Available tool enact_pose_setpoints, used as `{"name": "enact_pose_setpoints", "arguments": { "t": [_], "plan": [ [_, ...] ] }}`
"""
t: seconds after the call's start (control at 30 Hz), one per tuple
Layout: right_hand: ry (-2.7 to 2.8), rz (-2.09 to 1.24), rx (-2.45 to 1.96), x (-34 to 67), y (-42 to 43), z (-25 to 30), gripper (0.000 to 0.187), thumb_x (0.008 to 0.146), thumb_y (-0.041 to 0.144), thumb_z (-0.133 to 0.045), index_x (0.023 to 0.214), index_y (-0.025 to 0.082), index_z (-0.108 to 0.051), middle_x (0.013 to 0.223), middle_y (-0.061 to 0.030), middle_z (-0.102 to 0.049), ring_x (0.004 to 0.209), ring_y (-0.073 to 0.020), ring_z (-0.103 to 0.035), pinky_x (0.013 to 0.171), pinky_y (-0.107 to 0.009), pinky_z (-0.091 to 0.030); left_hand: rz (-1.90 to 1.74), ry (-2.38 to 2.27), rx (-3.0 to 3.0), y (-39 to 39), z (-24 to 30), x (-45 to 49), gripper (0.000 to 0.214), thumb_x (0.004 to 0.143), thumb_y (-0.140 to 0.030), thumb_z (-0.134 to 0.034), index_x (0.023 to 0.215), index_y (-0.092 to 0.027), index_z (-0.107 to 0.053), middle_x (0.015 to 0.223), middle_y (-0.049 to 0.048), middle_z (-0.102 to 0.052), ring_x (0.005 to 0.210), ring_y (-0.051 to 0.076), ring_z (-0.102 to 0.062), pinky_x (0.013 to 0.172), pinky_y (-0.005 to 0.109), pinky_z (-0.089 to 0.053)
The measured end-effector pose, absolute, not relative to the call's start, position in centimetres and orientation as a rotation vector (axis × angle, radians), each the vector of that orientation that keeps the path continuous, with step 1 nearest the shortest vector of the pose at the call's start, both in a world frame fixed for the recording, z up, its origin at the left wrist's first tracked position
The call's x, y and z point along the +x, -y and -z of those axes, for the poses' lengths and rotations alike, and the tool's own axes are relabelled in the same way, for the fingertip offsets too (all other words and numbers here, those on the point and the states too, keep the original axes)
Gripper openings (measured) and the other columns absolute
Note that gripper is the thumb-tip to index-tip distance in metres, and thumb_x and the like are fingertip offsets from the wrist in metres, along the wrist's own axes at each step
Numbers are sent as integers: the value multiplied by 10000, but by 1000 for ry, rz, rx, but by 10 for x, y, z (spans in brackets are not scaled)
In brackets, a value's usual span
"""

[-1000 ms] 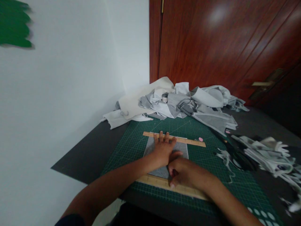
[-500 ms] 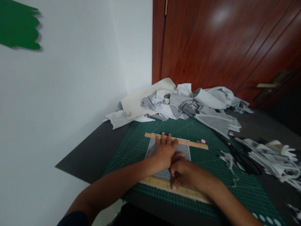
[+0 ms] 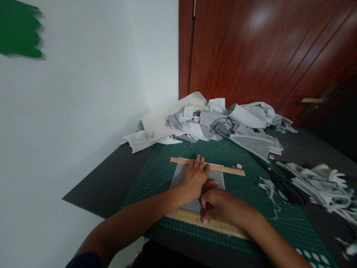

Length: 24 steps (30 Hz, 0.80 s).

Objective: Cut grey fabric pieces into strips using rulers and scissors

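Observation:
A grey fabric piece (image 3: 180, 175) lies flat on a green cutting mat (image 3: 156, 175), between two wooden rulers. My left hand (image 3: 195, 178) presses flat on the fabric, its fingertips reaching the far ruler (image 3: 223, 169). My right hand (image 3: 220, 206) is curled at the fabric's near edge, over the near ruler (image 3: 181, 216). Whether the right hand holds a small tool is hidden by its fingers.
A pile of white and grey fabric (image 3: 209, 121) sits at the back of the dark table (image 3: 106, 182). More cut strips (image 3: 315, 184) lie to the right, and a small pink chalk piece (image 3: 239, 166) beside the far ruler. A white wall is left, a wooden door (image 3: 264, 52) behind.
Both hands stay on the fabric almost unmoved; only the head view has shifted slightly.

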State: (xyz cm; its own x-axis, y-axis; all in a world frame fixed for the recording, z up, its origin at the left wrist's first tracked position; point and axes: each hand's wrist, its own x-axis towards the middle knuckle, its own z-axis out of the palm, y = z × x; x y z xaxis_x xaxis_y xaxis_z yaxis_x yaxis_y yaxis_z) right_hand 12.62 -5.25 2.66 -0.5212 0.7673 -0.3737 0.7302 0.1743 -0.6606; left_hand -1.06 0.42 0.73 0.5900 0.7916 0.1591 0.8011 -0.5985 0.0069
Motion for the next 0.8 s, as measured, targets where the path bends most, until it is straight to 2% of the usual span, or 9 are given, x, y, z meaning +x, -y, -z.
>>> {"name": "enact_pose_setpoints", "arguments": {
  "t": [0.2, 0.4, 0.6, 0.8],
  "plan": [
    [2344, -1308, -1477, 129, 52, -21, 259, 604, 201, -952, 696, 173, -712, 694, 66, -617, 660, -110, -535, 635, -247, -333, 227, 1350, -2742, -5, -12, -9, 699, 978, -663, -478, 1413, -118, -537, 1505, 226, -490, 1378, 365, -434, 1091, 485, -382],
    [2367, -1282, -1461, 129, 52, -25, 259, 607, 222, -953, 701, 176, -716, 702, 61, -616, 670, -118, -530, 640, -250, -332, 231, 1322, -2782, -7, -12, -9, 679, 979, -674, -461, 1348, -113, -565, 1267, 175, -601, 1182, 329, -523, 1008, 457, -431],
    [2391, -1287, -1473, 128, 53, -29, 236, 637, 215, -934, 711, 179, -713, 707, 62, -613, 679, -122, -534, 642, -251, -333, 260, 1359, -2792, -9, -9, -9, 668, 962, -680, -493, 1318, -121, -578, 1251, 175, -588, 1166, 339, -521, 991, 468, -440],
    [2399, -1273, -1482, 129, 52, -27, 225, 644, 226, -929, 724, 180, -724, 725, 54, -631, 690, -124, -542, 646, -251, -337, 287, 1331, -2787, -10, -7, -9, 661, 971, -678, -479, 1330, -130, -571, 1332, 188, -586, 1252, 350, -511, 1062, 487, -404]
  ]
}}
